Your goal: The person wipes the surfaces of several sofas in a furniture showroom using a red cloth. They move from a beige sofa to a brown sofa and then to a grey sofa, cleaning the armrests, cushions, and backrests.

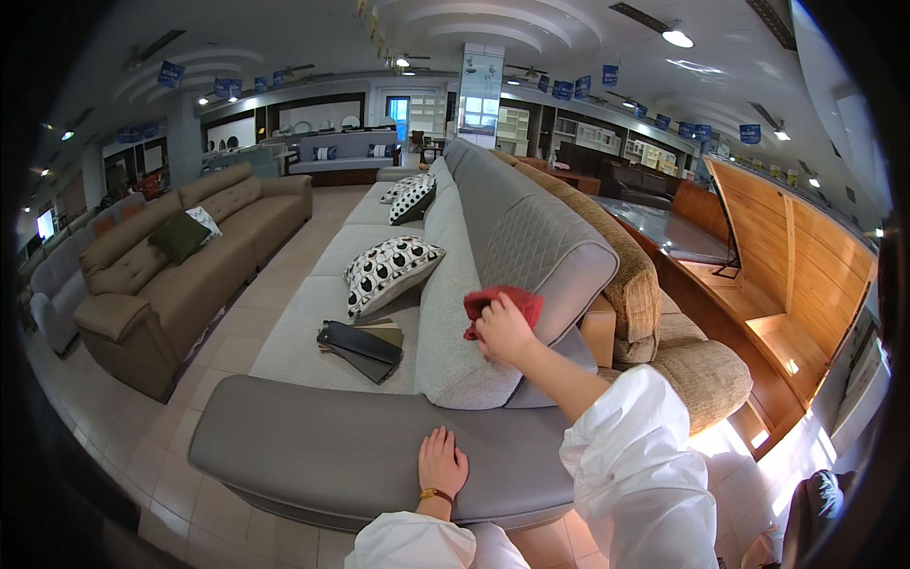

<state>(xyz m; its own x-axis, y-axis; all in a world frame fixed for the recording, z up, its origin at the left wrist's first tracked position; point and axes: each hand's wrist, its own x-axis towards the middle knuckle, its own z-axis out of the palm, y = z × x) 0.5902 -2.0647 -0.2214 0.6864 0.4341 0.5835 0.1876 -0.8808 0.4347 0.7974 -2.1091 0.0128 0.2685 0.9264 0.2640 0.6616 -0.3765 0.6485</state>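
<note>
My right hand (506, 328) grips a red cloth (525, 304) against the sofa's backrest, where the grey quilted back panel (533, 245) meets the pale fabric back cushion (455, 359). Flat on the grey leather armrest (320, 434) rests my left hand (442, 461), its fingers slightly apart and holding nothing. A fan of dark and olive material swatches (361, 348) lies on the light fabric seat (291, 355). Behind the swatches, a white throw pillow with black patterns (391, 269) leans on the back cushion. Farther along the seat is a black polka-dot pillow (414, 200).
A brown leather sofa (206, 259) with a green pillow (179, 236) stands left across a tiled aisle (274, 291). Directly behind the grey sofa's back is a tan textured sofa (633, 299). At right, a wooden storage bed (789, 267) has its base raised.
</note>
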